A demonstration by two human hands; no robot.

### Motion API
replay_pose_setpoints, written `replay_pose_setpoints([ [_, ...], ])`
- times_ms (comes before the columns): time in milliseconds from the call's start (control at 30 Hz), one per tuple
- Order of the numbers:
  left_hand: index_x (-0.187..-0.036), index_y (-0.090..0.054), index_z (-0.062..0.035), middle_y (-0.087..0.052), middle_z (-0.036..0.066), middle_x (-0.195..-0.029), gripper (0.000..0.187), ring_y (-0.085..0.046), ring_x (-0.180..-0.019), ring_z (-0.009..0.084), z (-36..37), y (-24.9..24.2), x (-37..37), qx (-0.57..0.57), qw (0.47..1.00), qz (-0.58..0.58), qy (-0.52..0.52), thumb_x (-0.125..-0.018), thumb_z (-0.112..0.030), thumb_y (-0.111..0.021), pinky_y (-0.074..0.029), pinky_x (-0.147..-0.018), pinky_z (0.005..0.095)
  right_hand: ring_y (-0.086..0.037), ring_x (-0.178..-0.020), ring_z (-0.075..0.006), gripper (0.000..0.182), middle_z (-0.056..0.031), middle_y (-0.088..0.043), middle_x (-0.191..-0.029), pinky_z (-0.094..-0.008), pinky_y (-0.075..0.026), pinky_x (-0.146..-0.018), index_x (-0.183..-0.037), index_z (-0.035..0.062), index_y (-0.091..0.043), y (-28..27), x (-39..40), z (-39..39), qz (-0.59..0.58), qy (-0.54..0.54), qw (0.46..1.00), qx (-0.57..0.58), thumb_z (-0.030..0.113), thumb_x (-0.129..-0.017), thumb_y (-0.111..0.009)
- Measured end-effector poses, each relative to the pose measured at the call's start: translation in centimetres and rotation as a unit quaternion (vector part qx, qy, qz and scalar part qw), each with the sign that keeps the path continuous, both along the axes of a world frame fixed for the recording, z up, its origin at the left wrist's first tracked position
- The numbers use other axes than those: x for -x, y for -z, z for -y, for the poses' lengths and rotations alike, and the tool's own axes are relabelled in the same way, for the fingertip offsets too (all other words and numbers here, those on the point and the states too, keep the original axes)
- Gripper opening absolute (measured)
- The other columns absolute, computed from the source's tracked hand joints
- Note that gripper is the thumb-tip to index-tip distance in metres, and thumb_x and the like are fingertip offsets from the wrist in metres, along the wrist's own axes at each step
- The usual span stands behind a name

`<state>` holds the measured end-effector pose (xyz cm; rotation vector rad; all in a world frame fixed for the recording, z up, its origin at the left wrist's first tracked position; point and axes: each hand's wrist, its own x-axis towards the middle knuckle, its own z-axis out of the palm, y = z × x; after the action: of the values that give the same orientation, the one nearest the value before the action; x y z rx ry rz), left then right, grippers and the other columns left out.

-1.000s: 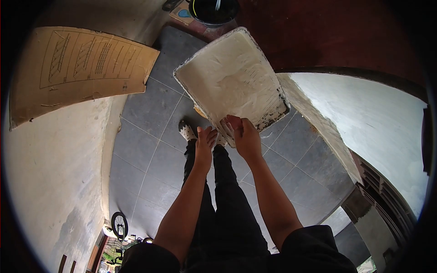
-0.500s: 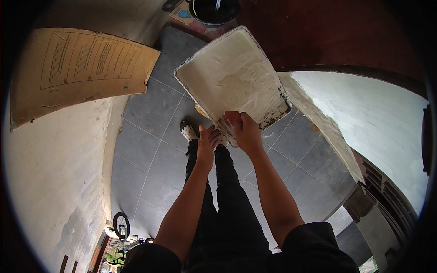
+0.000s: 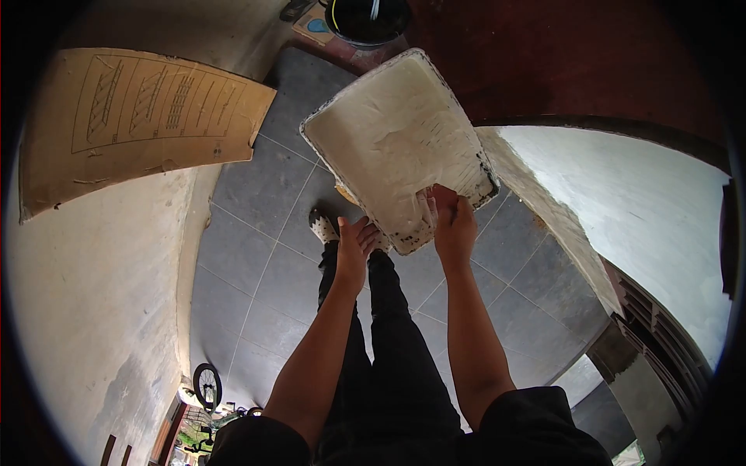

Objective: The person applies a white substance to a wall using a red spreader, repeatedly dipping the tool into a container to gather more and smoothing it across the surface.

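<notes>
A tray (image 3: pixel 396 140) coated in whitish, wet-looking paste tilts across the middle, with dark specks along its lower and right edges. My right hand (image 3: pixel 455 225) is closed around a small reddish-brown tool (image 3: pixel 443 197), whose pale blade touches the paste near the tray's lower edge. At the tray's lower left edge is my left hand (image 3: pixel 357 245), its fingers apart and nothing between them; whether its fingertips touch the rim is unclear.
Printed cardboard (image 3: pixel 148 124) hangs at the left wall. A black bucket (image 3: pixel 369 19) stands at the top beside a dark red surface (image 3: pixel 575 62). My feet in spotted socks (image 3: pixel 323 227) are on grey tiles (image 3: pixel 272 225). A bicycle (image 3: pixel 208 388) is at the lower left.
My right hand has moved to the right along the tray's lower edge with the tool, uncovering the speckled corner. My left hand and the tray have barely moved.
</notes>
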<state>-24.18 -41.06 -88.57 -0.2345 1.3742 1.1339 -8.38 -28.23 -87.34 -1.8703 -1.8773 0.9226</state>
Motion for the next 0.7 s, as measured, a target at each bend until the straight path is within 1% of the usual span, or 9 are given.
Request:
replay_pose_setpoints([
  [67, -0.156, -0.034, 0.0071, -0.054, 0.022, -0.145, 0.111, -0.05, -0.138, 0.0319, 0.0, 0.1, 0.0, 0.001, 1.0, 0.001, -0.003, -0.096, -0.086, -0.023, -0.03, -0.122, 0.0432, -0.065, -0.087, -0.0485, 0.019, -0.0248, -0.067, -0.091, -0.0522, -0.051, -0.076, -0.106, -0.0026, -0.062, 0.5, 0.5, 0.5, 0.014, -0.005, 1.0, 0.024, 0.011, -0.094, -0.059],
  [200, -0.156, -0.033, 0.0072, -0.053, 0.023, -0.147, 0.111, -0.049, -0.139, 0.0326, -0.1, 0.0, 0.1, -0.002, 1.0, 0.007, -0.002, -0.096, -0.085, -0.022, -0.029, -0.122, 0.0436, -0.065, -0.09, -0.0483, 0.022, -0.0258, -0.067, -0.095, -0.0496, -0.052, -0.078, -0.111, -0.0025, -0.064, -0.6, 1.8, 1.2, -0.064, -0.063, 0.991, 0.095, 0.009, -0.093, -0.057],
  [267, -0.156, -0.033, 0.0071, -0.052, 0.024, -0.148, 0.11, -0.048, -0.141, 0.0329, 0.0, 0.1, 0.1, 0.0, 1.0, 0.015, -0.012, -0.097, -0.084, -0.021, -0.029, -0.123, 0.044, -0.065, -0.091, -0.0475, 0.022, -0.0246, -0.067, -0.099, -0.0493, -0.052, -0.08, -0.112, -0.0024, -0.063, -1.5, 2.4, 1.9, -0.118, -0.095, 0.988, 0.038, 0.008, -0.093, -0.058],
  [300, -0.156, -0.033, 0.0071, -0.052, 0.024, -0.148, 0.11, -0.048, -0.141, 0.0329, 0.1, 0.1, 0.2, 0.0, 1.0, 0.015, -0.011, -0.097, -0.084, -0.021, -0.029, -0.123, 0.044, -0.065, -0.094, -0.0457, 0.022, -0.0231, -0.067, -0.102, -0.05, -0.052, -0.081, -0.113, -0.0027, -0.062, -1.9, 2.6, 2.2, -0.103, -0.149, 0.983, 0.029, 0.008, -0.094, -0.058],
  [400, -0.156, -0.033, 0.0073, -0.05, 0.024, -0.15, 0.111, -0.047, -0.141, 0.0331, 0.1, 0.0, 0.1, -0.004, 1.0, 0.021, -0.017, -0.096, -0.085, -0.02, -0.028, -0.123, 0.0439, -0.065, -0.094, -0.0443, 0.022, -0.0222, -0.066, -0.101, -0.0512, -0.052, -0.08, -0.114, -0.002, -0.062, -1.7, 2.7, 2.6, -0.058, -0.19, 0.979, 0.036, 0.007, -0.094, -0.059],
  [433, -0.156, -0.032, 0.0074, -0.05, 0.025, -0.15, 0.112, -0.047, -0.141, 0.0331, 0.0, 0.1, 0.2, -0.006, 1.0, 0.022, -0.014, -0.096, -0.086, -0.021, -0.028, -0.123, 0.0439, -0.065, -0.094, -0.0443, 0.022, -0.0222, -0.066, -0.101, -0.0512, -0.052, -0.08, -0.114, -0.002, -0.062, -1.9, 2.7, 2.4, -0.059, -0.191, 0.979, 0.035, 0.007, -0.094, -0.059],
  [500, -0.156, -0.032, 0.0076, -0.05, 0.025, -0.15, 0.113, -0.047, -0.141, 0.0332, 0.1, 0.2, 0.4, -0.006, 1.0, 0.021, -0.012, -0.095, -0.086, -0.021, -0.029, -0.123, 0.0438, -0.065, -0.096, -0.0435, 0.021, -0.0218, -0.066, -0.1, -0.0511, -0.053, -0.08, -0.113, -0.0015, -0.062, -2.6, 2.8, 2.2, -0.067, -0.105, 0.992, 0.023, 0.006, -0.094, -0.058],
  [633, -0.157, -0.031, 0.0082, -0.05, 0.025, -0.15, 0.116, -0.047, -0.141, 0.0331, 0.2, 0.5, 0.3, -0.012, 0.999, 0.037, -0.029, -0.094, -0.088, -0.021, -0.029, -0.123, 0.044, -0.064, -0.09, -0.0425, 0.016, -0.0206, -0.065, -0.095, -0.0515, -0.052, -0.077, -0.106, -0.0022, -0.061, -2.8, 3.8, 3.1, -0.08, -0.18, 0.98, 0.007, 0.005, -0.093, -0.059],
  [700, -0.157, -0.031, 0.0084, -0.049, 0.025, -0.15, 0.116, -0.047, -0.141, 0.033, 0.2, 0.5, 0.3, -0.013, 0.998, 0.041, -0.037, -0.093, -0.089, -0.021, -0.029, -0.122, 0.0442, -0.064, -0.089, -0.0422, 0.015, -0.0202, -0.065, -0.095, -0.0513, -0.052, -0.076, -0.106, -0.002, -0.061, -2.6, 3.8, 3.0, -0.075, -0.173, 0.982, -0.016, 0.005, -0.093, -0.059],
])
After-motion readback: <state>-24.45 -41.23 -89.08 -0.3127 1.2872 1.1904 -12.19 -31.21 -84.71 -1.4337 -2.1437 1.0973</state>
